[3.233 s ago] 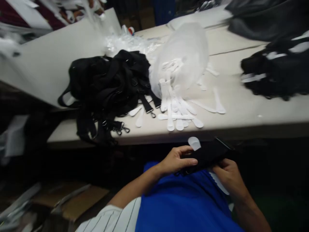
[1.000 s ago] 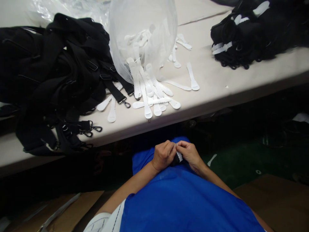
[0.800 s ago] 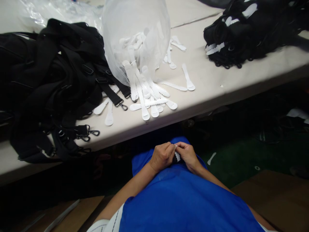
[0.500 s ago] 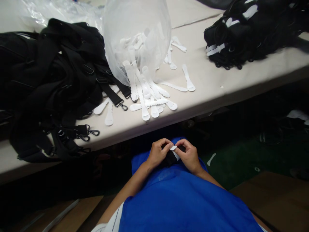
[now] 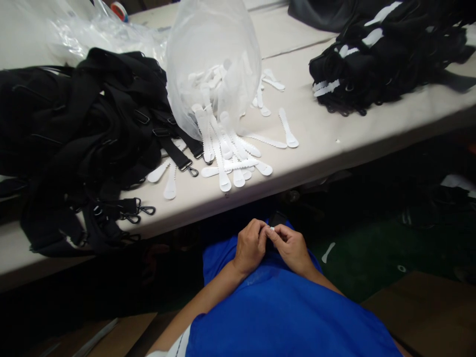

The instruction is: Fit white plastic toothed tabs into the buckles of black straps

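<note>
Above my blue-covered lap, the fingertips of my left hand (image 5: 251,245) and my right hand (image 5: 292,248) meet in a pinch. Only a small bit of a white toothed strip (image 5: 272,228) shows between them; the rest is hidden by the fingers. Just beyond the fingers lies a black strap (image 5: 277,218), mostly covered by my hands. On the table in front, several more white toothed strips (image 5: 224,178) with rounded ends spill from a clear plastic bag (image 5: 213,37).
Left on the table (image 5: 312,148) is a heap of black straps (image 5: 111,124) with metal hooks (image 5: 147,210) hanging at the edge. A pile of black bundled straps (image 5: 379,69) with white bands lies right. One white strip (image 5: 327,252) is on the floor.
My hands have closed in together, and the white strip's end, plain before, is now almost covered by the fingers. The black strap shows farther forward. The view has tilted slightly upward.
</note>
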